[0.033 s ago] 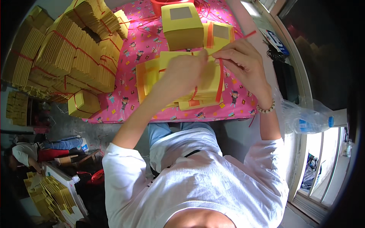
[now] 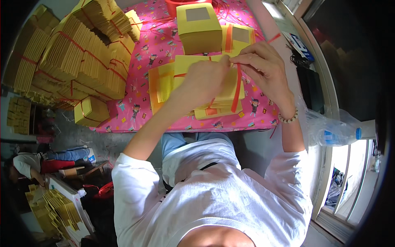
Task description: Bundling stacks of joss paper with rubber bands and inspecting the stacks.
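Observation:
Over the pink table, a bundle of flat yellow paper pieces (image 2: 193, 61) lies beneath my hands, with narrow red strapping across it. My left hand (image 2: 207, 80) is closed above the bundle, its fingertips pinched on the red strap (image 2: 237, 92); its motion blurs the grip slightly. Close beside it, my right hand (image 2: 263, 64) pinches the same strap between thumb and fingers. One strap end sticks out past the right knuckles, and another length hangs down over the bundle's right side. More yellow pieces with orange bands (image 2: 154, 90) stick out from under the bundle.
A tall yellow stack with a grey square (image 2: 198, 35) stands just beyond, before a red basin (image 2: 170, 7). Strapped yellow bundles (image 2: 68, 57) pile up at the left. A plastic bottle (image 2: 335, 136) is at the right, by the window. Another person (image 2: 31, 164) sits far left.
Both hands stay pinched together at nearly the same spot. The hanging length of strap slants slightly more to the left. The whole view has shifted a little.

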The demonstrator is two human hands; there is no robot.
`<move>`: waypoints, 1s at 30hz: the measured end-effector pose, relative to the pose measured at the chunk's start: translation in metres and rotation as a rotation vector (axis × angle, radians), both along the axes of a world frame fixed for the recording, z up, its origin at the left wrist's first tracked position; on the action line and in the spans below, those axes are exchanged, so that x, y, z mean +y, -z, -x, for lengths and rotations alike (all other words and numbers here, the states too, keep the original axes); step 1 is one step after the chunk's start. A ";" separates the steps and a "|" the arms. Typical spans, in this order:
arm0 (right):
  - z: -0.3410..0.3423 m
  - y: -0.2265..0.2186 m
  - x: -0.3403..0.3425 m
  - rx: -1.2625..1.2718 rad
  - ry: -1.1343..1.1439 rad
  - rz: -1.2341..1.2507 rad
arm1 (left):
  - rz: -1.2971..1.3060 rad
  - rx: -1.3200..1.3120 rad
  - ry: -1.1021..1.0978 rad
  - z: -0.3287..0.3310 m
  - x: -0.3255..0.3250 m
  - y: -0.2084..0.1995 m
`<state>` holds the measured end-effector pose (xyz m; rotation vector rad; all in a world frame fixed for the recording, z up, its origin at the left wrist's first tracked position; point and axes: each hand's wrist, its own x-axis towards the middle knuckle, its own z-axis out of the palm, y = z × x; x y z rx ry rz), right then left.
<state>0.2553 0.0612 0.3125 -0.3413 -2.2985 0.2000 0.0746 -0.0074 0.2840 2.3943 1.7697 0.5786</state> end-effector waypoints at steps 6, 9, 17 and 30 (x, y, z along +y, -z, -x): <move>0.002 0.014 0.015 -0.012 -0.015 0.125 | -0.010 -0.201 0.011 -0.022 0.006 0.017; 0.006 0.021 0.016 0.073 -0.074 0.397 | -0.052 -0.284 -0.036 -0.027 0.008 0.020; -0.010 0.018 0.011 -0.092 0.148 0.364 | 0.130 -0.434 -0.154 -0.016 0.020 0.015; -0.025 0.053 0.009 0.157 0.054 0.953 | -0.339 -0.092 0.296 -0.008 0.027 0.009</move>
